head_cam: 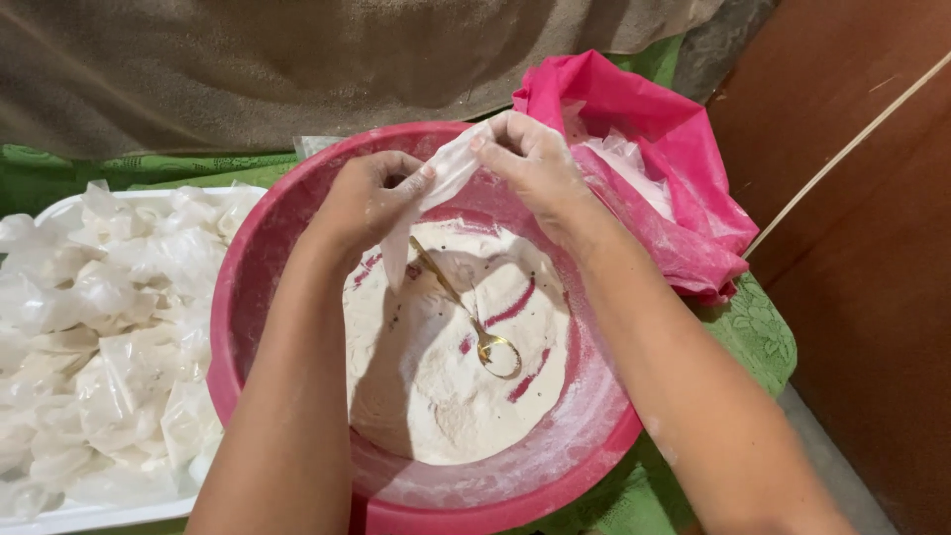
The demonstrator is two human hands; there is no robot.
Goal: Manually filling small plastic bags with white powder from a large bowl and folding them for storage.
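Pink basin (260, 297) of white flour, gold spoon (475, 322) lying in it; small clear bag (436, 193) above its far rim, pinched between left hand (371, 198) and right hand (530, 159), forearms angled inward.

spoon (475, 322) in the flour (436, 396) in the basin (584, 426), tray (89, 515) of filled bags (99, 337) left, plastic bag (674, 168) behind-right

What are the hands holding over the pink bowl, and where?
Both the left hand and right hand pinch a small clear plastic bag at its open top edge.
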